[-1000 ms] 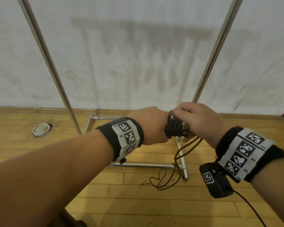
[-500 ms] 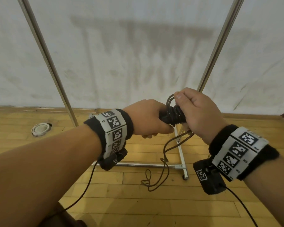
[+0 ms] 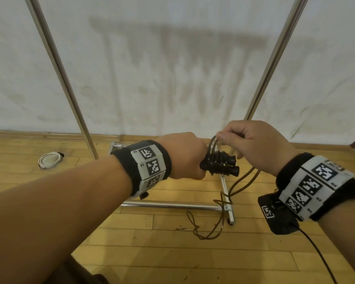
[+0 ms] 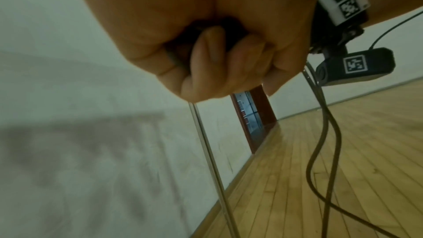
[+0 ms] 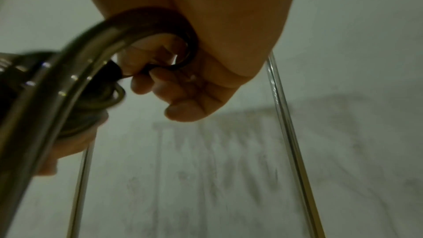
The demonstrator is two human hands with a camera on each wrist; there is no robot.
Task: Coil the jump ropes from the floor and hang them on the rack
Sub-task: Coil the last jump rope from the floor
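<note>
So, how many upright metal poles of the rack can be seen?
2: the left pole rises past the left hand; the right pole stands behind the right hand. Others may lie outside the view.

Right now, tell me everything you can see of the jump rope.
The jump rope is a thin, glossy dark cord with black handles. Much of it is wound in tight turns round the handles, which the left hand grips. The right hand pinches a doubled strand arching above the bundle. The unwound rest hangs down and trails in loose loops on the wooden floor, crossing the rack base.
</note>
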